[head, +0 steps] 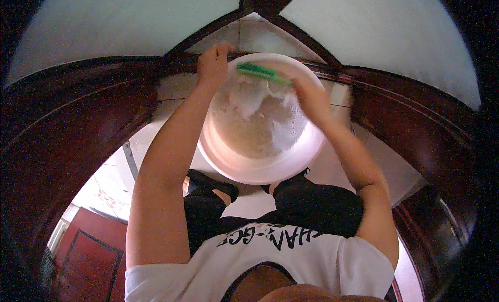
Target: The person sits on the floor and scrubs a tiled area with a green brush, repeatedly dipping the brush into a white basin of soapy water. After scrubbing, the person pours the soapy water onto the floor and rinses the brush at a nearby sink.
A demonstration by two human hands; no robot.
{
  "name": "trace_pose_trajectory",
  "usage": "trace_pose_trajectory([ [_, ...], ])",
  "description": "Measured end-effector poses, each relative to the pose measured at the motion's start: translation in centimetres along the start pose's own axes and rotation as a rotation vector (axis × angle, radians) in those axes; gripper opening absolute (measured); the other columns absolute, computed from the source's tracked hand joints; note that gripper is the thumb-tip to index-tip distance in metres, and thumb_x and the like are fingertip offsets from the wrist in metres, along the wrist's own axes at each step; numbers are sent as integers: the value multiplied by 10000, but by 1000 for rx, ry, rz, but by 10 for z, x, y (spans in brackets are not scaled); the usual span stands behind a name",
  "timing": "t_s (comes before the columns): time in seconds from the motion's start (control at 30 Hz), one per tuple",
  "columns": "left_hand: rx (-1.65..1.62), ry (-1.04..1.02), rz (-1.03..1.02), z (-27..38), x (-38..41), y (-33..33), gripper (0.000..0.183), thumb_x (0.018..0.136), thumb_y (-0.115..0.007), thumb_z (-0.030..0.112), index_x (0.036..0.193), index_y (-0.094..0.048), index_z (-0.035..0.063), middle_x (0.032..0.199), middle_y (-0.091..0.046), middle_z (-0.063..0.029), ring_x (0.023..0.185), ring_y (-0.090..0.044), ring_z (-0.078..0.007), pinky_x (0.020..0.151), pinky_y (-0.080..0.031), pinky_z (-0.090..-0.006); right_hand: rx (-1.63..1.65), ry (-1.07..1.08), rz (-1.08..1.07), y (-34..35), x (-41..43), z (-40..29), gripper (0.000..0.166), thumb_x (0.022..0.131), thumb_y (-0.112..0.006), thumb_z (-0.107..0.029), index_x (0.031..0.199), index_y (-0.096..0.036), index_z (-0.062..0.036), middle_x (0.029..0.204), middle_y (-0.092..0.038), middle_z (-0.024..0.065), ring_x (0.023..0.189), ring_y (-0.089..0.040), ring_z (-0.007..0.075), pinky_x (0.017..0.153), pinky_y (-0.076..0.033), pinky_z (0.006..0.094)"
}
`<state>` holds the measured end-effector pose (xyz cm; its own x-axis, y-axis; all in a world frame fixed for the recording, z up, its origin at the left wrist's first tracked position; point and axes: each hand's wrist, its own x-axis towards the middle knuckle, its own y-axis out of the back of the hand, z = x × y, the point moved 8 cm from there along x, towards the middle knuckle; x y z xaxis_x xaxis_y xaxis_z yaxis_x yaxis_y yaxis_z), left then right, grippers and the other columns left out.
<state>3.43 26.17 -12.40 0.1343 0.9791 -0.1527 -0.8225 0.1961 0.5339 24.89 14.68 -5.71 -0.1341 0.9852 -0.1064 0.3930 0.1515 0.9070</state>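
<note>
A round white plastic basin (253, 173) rests on the floor before me, holding cloudy, soapy water (243, 136). White material (247, 99) shows in the water; whether it is wet cloth or foam is unclear. My right hand (314, 101) grips the handle of a green scrub brush (257, 70) above the far part of the basin. The brush is blurred, its dark green bristles pointing up and away. My left hand (212, 68) is at the basin's far left rim, slightly blurred. Whether its fingers grip the rim is hidden from me.
Dark wooden frames (249, 3) with pale panels (128, 23) rise beyond the basin. Dark, polished wood curves along the left (78, 107) and right (413, 103). A reddish panel (91, 255) stands at lower left. My feet are on the tiled floor (249, 206) close behind the basin.
</note>
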Motion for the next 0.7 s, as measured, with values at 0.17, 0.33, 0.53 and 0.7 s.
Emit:
trace_pose_trajectory([
  [0.17,214,61,-39,11,-1,-3,308,866,-422,328,930,-623,102,940,-605,-117,837,-578,-302,731,-450,-395,-67,-104,315,86,77,5,150,835,-469,-169,976,-518,-157,742,-602,146,654,-585,360,557,-455,463],
  [0.33,559,-255,-247,54,-26,-21,318,838,-459,367,1003,-574,120,1032,-564,-109,851,-578,-296,723,-462,-419,-169,-188,81,70,92,20,153,829,-475,-174,973,-510,-132,749,-597,155,688,-580,373,571,-449,466],
  [0.53,596,-157,-366,18,-44,-7,335,831,-471,381,984,-561,98,970,-575,-127,851,-567,-322,722,-454,-430,88,-28,-377,-1,-10,-3,244,817,-466,-145,1038,-526,-63,839,-593,186,782,-575,350,683,-446,442],
  [0.7,623,-46,-533,-5,-84,40,353,836,-464,380,1056,-525,111,945,-592,-143,873,-562,-336,740,-447,-431,-111,35,-878,-94,-81,-22,256,844,-413,-198,1048,-518,-83,827,-602,162,744,-595,319,639,-461,444],
])
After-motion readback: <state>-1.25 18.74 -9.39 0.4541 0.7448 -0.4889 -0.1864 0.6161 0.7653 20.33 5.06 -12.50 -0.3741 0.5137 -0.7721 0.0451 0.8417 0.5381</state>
